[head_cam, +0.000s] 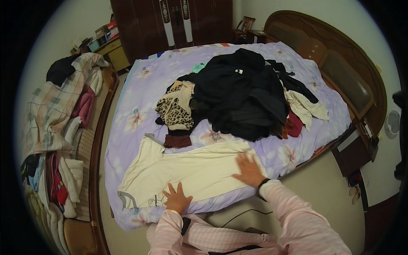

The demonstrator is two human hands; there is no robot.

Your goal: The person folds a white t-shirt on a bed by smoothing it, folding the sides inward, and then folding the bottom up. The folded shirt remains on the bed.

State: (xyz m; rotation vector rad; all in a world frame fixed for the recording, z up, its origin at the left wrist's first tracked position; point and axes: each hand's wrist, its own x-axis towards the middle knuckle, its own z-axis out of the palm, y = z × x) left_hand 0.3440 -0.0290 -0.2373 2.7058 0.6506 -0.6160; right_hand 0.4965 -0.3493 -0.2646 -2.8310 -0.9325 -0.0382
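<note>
A cream T-shirt (191, 172) with grey striped trim lies spread sideways along the near edge of the bed. Its neck end, with a small dark print, points left and its hem is at the right. My left hand (177, 199) rests on the shirt beside the print, fingers spread. Toward the hem, my right hand (249, 169) is laid flat on the fabric, fingers apart and slightly blurred. Neither hand grips anything. Just beyond the shirt is a heap of clothes, mostly a large black garment (242, 92), with a leopard-print piece (175, 111) at its left.
A lilac floral quilt (127, 146) covers the bed, whose wooden headboard (347, 76) stands at the right. Along the left runs a wooden sofa (95, 178) piled with a plaid blanket (47, 111) and clothes. A dark wardrobe (204, 22) closes the far side. A black cable (242, 213) trails over the floor.
</note>
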